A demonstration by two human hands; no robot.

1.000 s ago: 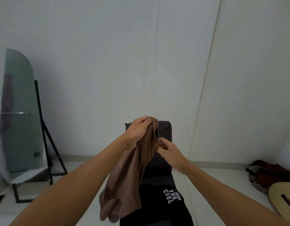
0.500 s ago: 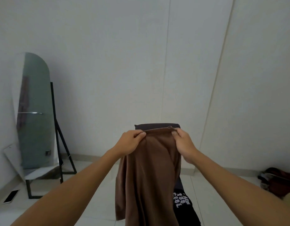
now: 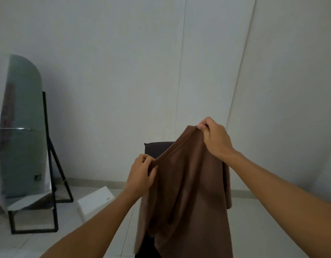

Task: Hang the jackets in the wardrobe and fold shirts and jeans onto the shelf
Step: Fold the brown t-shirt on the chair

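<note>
Now, garment: a brown shirt (image 3: 188,183) of soft, matte cloth, held up in the air in front of the person and hanging in long loose folds down past the bottom edge of the view.
Top edge: a rolled hem stretched taut on a slant, low at the left end, high at the right.
Left hand: the left hand (image 3: 141,174) is pinched closed on the lower end of that edge, fingers curled over the fabric.
Right hand: the right hand (image 3: 215,139) is raised higher, thumb and fingers closed on the upper corner of the cloth.
Behind the shirt: a dark chair back (image 3: 157,149) shows between the two hands, partly covered by the fabric.
Left of scene: a tall arched mirror (image 3: 21,125) leans in a black frame against the white wall (image 3: 123,71).
Floor: a white box (image 3: 94,202) lies tilted on pale tiles near the mirror's foot.
</note>
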